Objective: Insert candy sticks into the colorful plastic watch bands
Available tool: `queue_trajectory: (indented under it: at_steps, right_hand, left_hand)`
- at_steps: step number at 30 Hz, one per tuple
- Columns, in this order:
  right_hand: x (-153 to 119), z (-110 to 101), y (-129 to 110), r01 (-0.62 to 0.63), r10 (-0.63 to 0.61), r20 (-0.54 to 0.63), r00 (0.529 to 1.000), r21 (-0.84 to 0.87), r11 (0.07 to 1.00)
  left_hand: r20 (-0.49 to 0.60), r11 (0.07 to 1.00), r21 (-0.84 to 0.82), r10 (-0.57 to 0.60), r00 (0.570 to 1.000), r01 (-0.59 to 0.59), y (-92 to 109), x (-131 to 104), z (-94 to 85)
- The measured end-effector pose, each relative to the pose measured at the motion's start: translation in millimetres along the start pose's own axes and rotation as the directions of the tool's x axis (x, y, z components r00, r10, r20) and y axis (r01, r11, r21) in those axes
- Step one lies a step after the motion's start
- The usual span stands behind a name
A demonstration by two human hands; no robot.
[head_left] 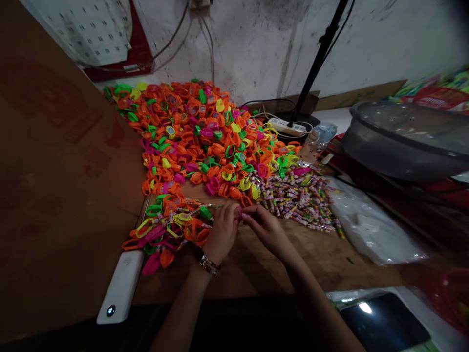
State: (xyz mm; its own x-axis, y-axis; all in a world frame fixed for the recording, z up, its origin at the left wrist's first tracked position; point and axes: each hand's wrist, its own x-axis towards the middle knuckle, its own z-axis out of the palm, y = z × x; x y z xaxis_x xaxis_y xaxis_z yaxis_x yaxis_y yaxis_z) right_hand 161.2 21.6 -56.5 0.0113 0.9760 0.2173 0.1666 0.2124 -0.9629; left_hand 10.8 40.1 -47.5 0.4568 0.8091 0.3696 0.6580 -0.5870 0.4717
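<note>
My left hand (223, 232) and my right hand (266, 229) meet over the wooden table. Both have their fingers pinched on a small pink piece (239, 215), mostly hidden by the fingertips. Behind them rises a big pile of orange, green, yellow and pink plastic toy watches (198, 132). To the right of the pile lie many small wrapped candy sticks (300, 198). Left of my left hand is a smaller heap of toy watches (161, 232) with some candy sticks among them. A bracelet circles my left wrist.
A cardboard box (69, 195) walls off the left side, with a white power bank (121, 286) beside it. At right are a grey plastic basin (410, 142), plastic bags (373, 225) and a dark-screened device (384, 322). A black pole (317, 63) stands behind, near a power strip (287, 127).
</note>
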Motion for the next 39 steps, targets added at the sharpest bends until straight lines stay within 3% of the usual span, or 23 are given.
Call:
queue_trajectory:
  at_steps: [6, 10, 14, 17, 21, 24, 26, 28, 30, 31, 35, 39]
  right_hand:
    - [-4.1, 4.6, -3.9, 0.09, -0.092, 0.001, 0.996, -0.246, 0.965]
    - [-8.5, 13.6, -3.3, 0.049, -0.052, 0.003, 0.999, -0.414, 0.909]
    - [-13.4, 25.2, 13.1, -0.029, 0.017, -0.034, 0.999, -0.407, 0.913]
    - [-15.9, 33.7, 30.6, -0.047, 0.053, 0.007, 0.999, -0.363, 0.931]
    - [-13.4, 32.6, 46.3, -0.04, 0.074, 0.074, 0.995, -0.379, 0.924]
    - [-7.7, 10.9, 49.2, -0.067, 0.084, 0.019, 0.996, -0.446, 0.893]
    - [-3.9, -9.6, 49.2, -0.11, 0.092, -0.061, 0.994, -0.605, 0.788]
    - [-0.7, -27.3, 49.6, -0.123, 0.104, -0.076, 0.992, -0.803, 0.583]
    - [1.9, -37.4, 51.7, -0.068, 0.121, -0.023, 0.992, -0.922, 0.382]
    - [3.2, -39.4, 53.3, -0.031, 0.121, 0.01, 0.993, -0.942, 0.334]
    - [9.0, -38.7, 60.4, 0.042, 0.085, 0.068, 0.994, -0.96, 0.276]
    - [13.5, -42.4, 63.4, 0.07, 0.071, 0.096, 0.993, -0.951, 0.3]
  left_hand:
    - [-0.062, 0.997, 0.051, 0.066, 0.996, -0.063, -3.4, -4.1, 2.2]
    - [-0.061, 0.994, 0.041, 0.108, 0.992, -0.105, -4.3, -8.3, 4.7]
    - [-0.012, 0.996, 0.049, 0.07, 0.997, -0.069, -8.3, -17.7, 14.0]
    - [0.047, 0.994, 0.093, 0.047, 0.998, -0.051, -11.8, -24.5, 19.4]
    - [0.206, 0.966, 0.258, -0.073, 0.976, 0.018, -15.6, -25.0, 6.0]
    - [0.23, 0.871, 0.478, -0.247, 0.941, 0.112, -20.0, -17.4, -16.4]
    - [0.197, 0.806, 0.569, -0.328, 0.924, 0.164, -22.4, -7.1, -27.0]
    - [0.152, 0.786, 0.587, -0.34, 0.928, 0.192, -22.9, 8.9, -27.8]
    - [0.104, 0.813, 0.548, -0.302, 0.948, 0.199, -21.8, 30.7, -17.4]
    - [0.087, 0.831, 0.52, -0.279, 0.956, 0.195, -21.3, 42.8, -8.8]
    - [0.14, 0.887, 0.441, -0.216, 0.966, 0.135, -25.7, 82.2, 29.5]
    - [0.196, 0.912, 0.401, -0.173, 0.965, 0.082, -40.2, 84.3, 45.2]
